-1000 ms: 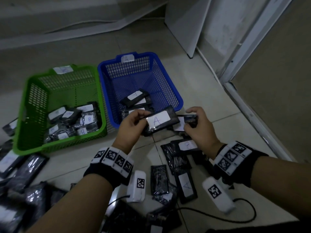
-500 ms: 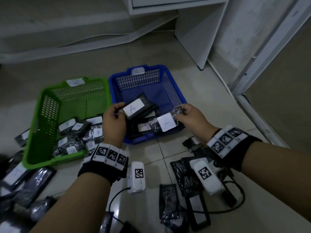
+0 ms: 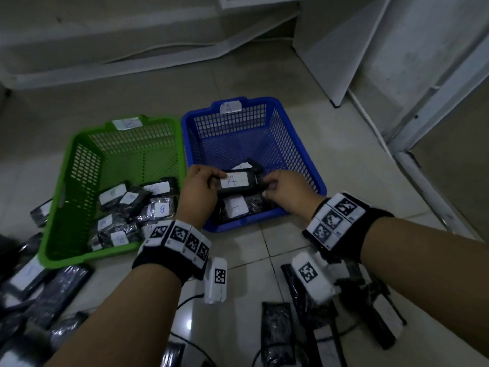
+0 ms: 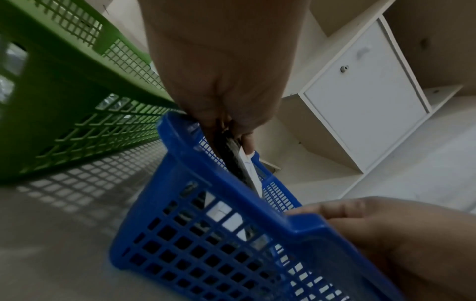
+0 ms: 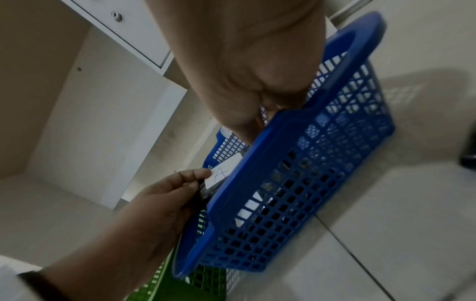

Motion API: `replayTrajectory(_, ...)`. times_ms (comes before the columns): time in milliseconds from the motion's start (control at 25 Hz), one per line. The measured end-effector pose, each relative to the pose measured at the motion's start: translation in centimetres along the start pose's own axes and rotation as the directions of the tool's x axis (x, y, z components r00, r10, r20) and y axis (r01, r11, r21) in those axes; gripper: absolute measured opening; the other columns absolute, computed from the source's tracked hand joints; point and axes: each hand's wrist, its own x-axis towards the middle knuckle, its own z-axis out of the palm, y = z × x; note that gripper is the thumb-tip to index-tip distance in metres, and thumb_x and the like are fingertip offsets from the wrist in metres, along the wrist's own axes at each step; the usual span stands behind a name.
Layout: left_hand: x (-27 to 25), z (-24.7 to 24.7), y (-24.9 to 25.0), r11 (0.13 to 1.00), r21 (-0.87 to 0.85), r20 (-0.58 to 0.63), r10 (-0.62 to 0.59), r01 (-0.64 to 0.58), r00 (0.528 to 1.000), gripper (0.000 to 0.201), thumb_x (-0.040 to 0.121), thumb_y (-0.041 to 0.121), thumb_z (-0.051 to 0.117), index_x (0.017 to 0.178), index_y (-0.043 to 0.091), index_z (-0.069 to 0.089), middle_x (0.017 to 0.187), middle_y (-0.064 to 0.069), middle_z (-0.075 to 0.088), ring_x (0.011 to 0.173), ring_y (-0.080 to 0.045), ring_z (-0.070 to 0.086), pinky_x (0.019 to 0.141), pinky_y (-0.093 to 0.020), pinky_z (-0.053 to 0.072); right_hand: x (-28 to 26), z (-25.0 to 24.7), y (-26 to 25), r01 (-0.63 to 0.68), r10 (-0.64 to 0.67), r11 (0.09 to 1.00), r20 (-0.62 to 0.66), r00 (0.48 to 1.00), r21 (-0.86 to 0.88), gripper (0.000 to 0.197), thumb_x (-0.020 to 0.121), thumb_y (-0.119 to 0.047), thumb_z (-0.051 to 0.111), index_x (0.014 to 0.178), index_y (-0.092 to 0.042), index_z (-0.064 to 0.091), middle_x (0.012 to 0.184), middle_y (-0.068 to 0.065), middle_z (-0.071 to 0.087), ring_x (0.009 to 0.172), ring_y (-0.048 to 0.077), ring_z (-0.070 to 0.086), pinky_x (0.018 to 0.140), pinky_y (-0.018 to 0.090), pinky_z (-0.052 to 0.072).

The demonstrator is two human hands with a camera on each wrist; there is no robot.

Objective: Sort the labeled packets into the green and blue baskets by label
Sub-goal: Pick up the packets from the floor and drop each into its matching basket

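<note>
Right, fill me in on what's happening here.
A person is sorting packets on the floor. The left hand pinches an A packet over the blue basket, tagged A; the right hand hovers beside it, fingers curled. B packets lie in the green basket. More wait on the floor.

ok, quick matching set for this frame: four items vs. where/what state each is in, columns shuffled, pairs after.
1. packet marked A
2. blue basket
3. green basket
4. right hand

a. tagged B, holds B packets
b. pinched by the left hand
c. over the blue basket, fingers curled
d. tagged A, right of the green one

1-b, 2-d, 3-a, 4-c
</note>
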Motion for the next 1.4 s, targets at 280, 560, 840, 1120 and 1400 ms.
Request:
replayTrajectory(280, 0.3, 1.5, -0.8, 0.958, 0.244, 0.215, 0.095, -0.148, 0.972, 0.030, 0.084, -0.007, 0.048, 0.106, 0.004, 0.064, 0.125, -0.014, 0.054, 0.116, -0.030, 0.051, 0.100, -0.031, 0.036, -8.5, -1.6, 5.5, 0.163, -0.079, 0.973, -0.424, 0.902, 0.165, 0.019, 0.076, 0.003, 0.061, 0.078, -0.014, 0.069, 0.083, 0.001, 0.067, 0.073, 0.014, 0.061, 0.067, 0.003, 0.042)
replayTrajectory(560, -8.3, 4.9, 5.1, 0.880, 0.108, 0.109, 0.452, -0.462, 0.886, 0.020, 0.081, -0.001, 0.053, 0.095, 0.010, 0.063, 0.098, -0.007, 0.054, 0.092, -0.024, 0.049, 0.081, -0.030, 0.039, -13.3, -0.5, 13.7, 0.114, -0.131, 0.971, -0.071, 0.989, -0.209, 0.029, 0.068, -0.019, 0.077, 0.096, -0.014, 0.074, 0.102, 0.010, 0.069, 0.095, 0.028, 0.061, 0.085, 0.025, 0.038)
replayTrajectory(840, -14.2, 8.8, 3.5, 0.868, -0.025, 0.621, 0.403, -0.496, 0.673, 0.032, 0.068, 0.005, 0.053, 0.096, 0.019, 0.050, 0.105, 0.000, 0.047, 0.092, -0.022, 0.050, 0.074, -0.035, 0.047, -15.2, -1.1, 15.8, 0.151, -0.111, 0.917, 0.127, 0.986, -0.370, 0.060, 0.059, -0.029, 0.075, 0.114, -0.022, 0.053, 0.110, 0.002, 0.053, 0.104, 0.024, 0.047, 0.083, 0.029, 0.033)
replayTrajectory(1120, -14.5, 9.8, 1.9, 0.750, 0.072, 0.733, 0.407, -0.658, 0.545, 0.054, 0.077, 0.020, 0.050, 0.130, 0.031, 0.051, 0.140, 0.001, 0.047, 0.106, -0.027, 0.051, 0.086, -0.035, 0.045, -15.7, -2.7, 13.9, -0.110, 0.131, 0.966, -0.074, 0.989, 0.232, 0.057, 0.066, -0.015, 0.084, 0.111, -0.020, 0.048, 0.108, 0.001, 0.057, 0.096, 0.015, 0.057, 0.078, 0.031, 0.049)
replayTrajectory(1400, -11.1, 5.4, 1.7, 0.965, -0.126, 0.647, 0.254, -0.228, 0.719, 0.022, 0.081, 0.023, 0.072, 0.101, 0.030, 0.066, 0.103, 0.007, 0.067, 0.092, -0.006, 0.061, 0.086, -0.026, 0.047, -13.9, -1.9, 10.2, -0.101, 0.164, 0.750, -0.036, 0.986, 0.654, 0.037, 0.081, -0.005, 0.070, 0.114, -0.015, 0.056, 0.105, 0.012, 0.065, 0.093, 0.019, 0.064, 0.087, 0.032, 0.052)
